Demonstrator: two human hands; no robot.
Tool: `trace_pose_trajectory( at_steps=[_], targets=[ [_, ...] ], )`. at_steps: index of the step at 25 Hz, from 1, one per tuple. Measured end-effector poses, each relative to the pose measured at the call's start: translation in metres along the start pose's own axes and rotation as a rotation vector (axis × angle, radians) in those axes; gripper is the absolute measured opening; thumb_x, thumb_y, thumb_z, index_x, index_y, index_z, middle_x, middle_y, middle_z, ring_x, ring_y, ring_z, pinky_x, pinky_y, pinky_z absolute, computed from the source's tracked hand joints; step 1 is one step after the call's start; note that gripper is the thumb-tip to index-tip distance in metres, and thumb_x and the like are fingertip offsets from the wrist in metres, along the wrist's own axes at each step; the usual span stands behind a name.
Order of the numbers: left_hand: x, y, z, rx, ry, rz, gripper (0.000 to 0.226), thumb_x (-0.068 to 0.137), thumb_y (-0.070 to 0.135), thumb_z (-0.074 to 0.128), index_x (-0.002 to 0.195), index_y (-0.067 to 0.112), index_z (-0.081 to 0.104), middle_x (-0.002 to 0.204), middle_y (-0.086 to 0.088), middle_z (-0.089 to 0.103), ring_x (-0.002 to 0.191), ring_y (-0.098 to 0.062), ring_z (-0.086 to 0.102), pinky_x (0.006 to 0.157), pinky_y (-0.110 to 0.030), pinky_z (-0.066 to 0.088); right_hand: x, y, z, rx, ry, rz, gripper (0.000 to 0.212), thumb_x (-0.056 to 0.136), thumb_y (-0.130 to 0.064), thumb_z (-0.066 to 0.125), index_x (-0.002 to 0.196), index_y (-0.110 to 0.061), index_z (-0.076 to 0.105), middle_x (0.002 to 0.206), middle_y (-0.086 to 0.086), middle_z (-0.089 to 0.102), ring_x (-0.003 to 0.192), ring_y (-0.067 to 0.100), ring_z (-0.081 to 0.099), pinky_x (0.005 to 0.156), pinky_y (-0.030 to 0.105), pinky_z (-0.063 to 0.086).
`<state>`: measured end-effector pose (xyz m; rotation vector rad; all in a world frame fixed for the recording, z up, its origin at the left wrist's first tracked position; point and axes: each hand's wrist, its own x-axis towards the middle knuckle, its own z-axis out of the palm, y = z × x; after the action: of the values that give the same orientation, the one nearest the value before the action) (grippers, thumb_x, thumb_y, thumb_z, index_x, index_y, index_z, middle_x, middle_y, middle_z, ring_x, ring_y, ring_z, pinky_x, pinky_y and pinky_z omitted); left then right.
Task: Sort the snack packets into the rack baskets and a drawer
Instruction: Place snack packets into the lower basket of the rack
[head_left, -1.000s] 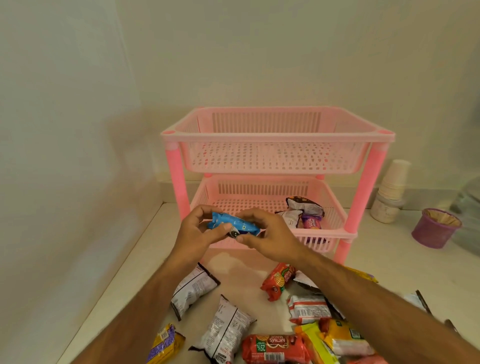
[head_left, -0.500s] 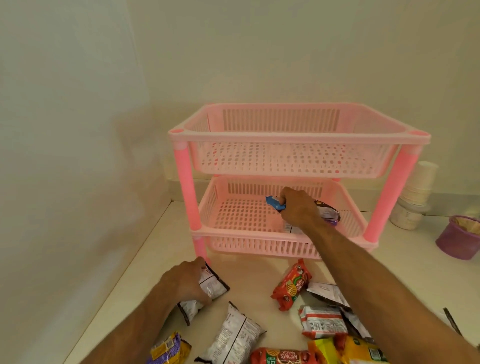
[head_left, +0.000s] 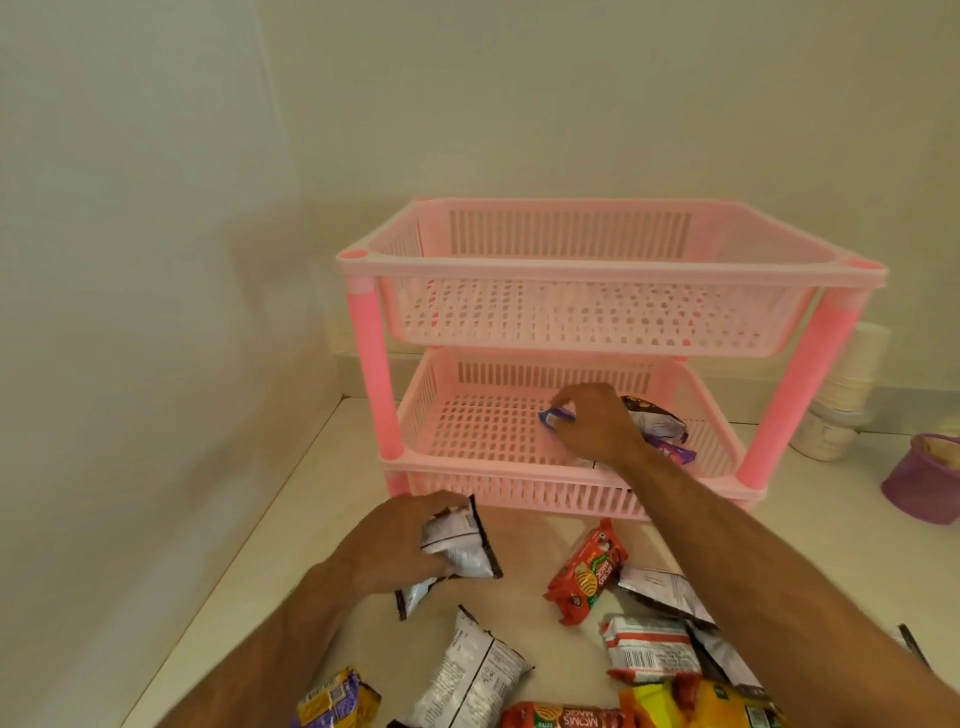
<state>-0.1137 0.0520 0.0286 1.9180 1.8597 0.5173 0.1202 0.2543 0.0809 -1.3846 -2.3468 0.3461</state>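
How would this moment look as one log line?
right hand: holds blue packet in lower basket | left hand: grips silver packet | upper basket: empty

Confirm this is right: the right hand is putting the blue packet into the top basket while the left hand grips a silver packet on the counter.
Not quite: the head view shows the right hand holding the blue packet in the lower basket, not the top one. The left hand does grip a silver packet on the counter.

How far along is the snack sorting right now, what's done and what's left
Early on. Done: a few packets lie in the lower basket; the top basket looks empty. In hand: the right hand holds a blue packet inside the lower basket, and the left hand grips a silver packet on the counter. Left: many packets, including a red one. No drawer is visible.
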Motion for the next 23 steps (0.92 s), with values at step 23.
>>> trace_pose_trajectory(
  at_steps=[23],
  targets=[
    [-0.009, 0.0, -0.045, -0.398, 0.726, 0.15, 0.031, 0.075, 0.039, 0.083, 0.091, 0.027, 0.06, 0.09, 0.011, 0.067, 0.087, -0.01, 0.065, 0.074, -0.026, 0.053, -0.053, -0.051, -0.037, 0.874, -0.136, -0.26, 0.031, 0.076, 0.006, 0.079, 0.083, -0.011, 0.054, 0.089, 0.002, 0.059, 0.049, 0.012, 0.057, 0.044, 0.027, 0.05]
  ],
)
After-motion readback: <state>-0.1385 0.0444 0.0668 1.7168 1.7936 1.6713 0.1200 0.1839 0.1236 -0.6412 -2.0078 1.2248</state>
